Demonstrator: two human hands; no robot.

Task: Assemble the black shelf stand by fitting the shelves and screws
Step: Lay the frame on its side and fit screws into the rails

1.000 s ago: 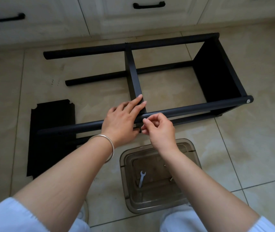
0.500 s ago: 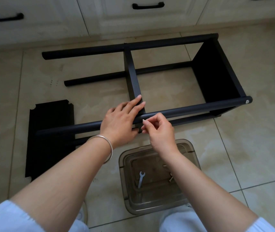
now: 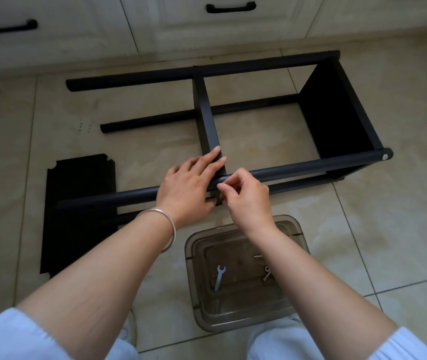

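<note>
The left hand (image 3: 190,187) lies open, straight fingers pressing the middle shelf (image 3: 208,120) and near pole (image 3: 298,168). At its 3 o'clock, the right hand (image 3: 246,198) pinches something tiny, unidentifiable, against the pole. The black shelf stand (image 3: 337,107) lies sideways on the floor; a clear box (image 3: 298,229) sits at 6 o'clock.

Both hands (image 3: 189,188) on shelf stand (image 3: 298,168)

Wrench (image 3: 219,277) lies in tub (image 3: 301,235) before stand (image 3: 298,168); loose shelf (image 3: 77,193) at its left.
</note>
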